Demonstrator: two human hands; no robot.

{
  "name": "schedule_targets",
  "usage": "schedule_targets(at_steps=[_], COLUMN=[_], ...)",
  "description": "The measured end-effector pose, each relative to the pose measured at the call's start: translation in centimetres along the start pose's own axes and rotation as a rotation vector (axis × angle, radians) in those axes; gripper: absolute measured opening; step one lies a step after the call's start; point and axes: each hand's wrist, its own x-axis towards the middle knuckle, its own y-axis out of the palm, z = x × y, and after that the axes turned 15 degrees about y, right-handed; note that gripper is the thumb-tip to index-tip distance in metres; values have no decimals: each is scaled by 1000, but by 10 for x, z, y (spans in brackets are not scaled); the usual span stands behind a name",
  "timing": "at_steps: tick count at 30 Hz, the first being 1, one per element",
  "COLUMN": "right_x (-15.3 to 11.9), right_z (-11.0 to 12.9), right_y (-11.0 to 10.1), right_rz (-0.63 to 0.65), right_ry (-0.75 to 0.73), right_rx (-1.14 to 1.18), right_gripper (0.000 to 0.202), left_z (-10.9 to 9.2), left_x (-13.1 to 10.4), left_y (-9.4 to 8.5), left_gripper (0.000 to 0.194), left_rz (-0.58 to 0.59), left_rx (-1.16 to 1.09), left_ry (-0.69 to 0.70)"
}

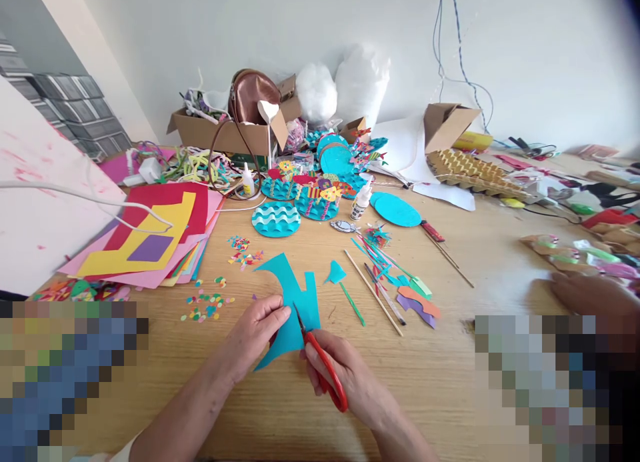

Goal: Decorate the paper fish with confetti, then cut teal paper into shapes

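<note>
Near the front middle of the table, my left hand (259, 329) pinches the left edge of a blue paper piece (295, 295) between thumb and fingers. The paper has curved cut edges and a notch at its top. My right hand (333, 365) is closed around red-handled scissors (327, 372), whose dark blades reach onto the paper from below. Just right of the paper lie a small blue scrap (335, 273) and a green strip (353, 305).
Paper sheets (145, 229) are stacked at left, near confetti dots (207, 305). Blue ovals (400, 210), a glue bottle (360, 202) and a wooden stick (373, 293) lie beyond. At right, another person's hand (590, 292) rests near wrapped items.
</note>
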Motion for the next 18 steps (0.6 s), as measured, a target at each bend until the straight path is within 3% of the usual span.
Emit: schedule_targets(at_steps=[9, 18], right_x=[-3, 4], right_z=[7, -2], right_y=[1, 6], right_rz=[26, -67], right_ry=[8, -20], right_rx=[31, -23], right_gripper=[41, 35], left_z=[-2, 0], left_x=[0, -2], left_y=[1, 4], left_gripper=[23, 22], left_rz=[-6, -42], left_rx=[-334, -394], left_ry=[-121, -114])
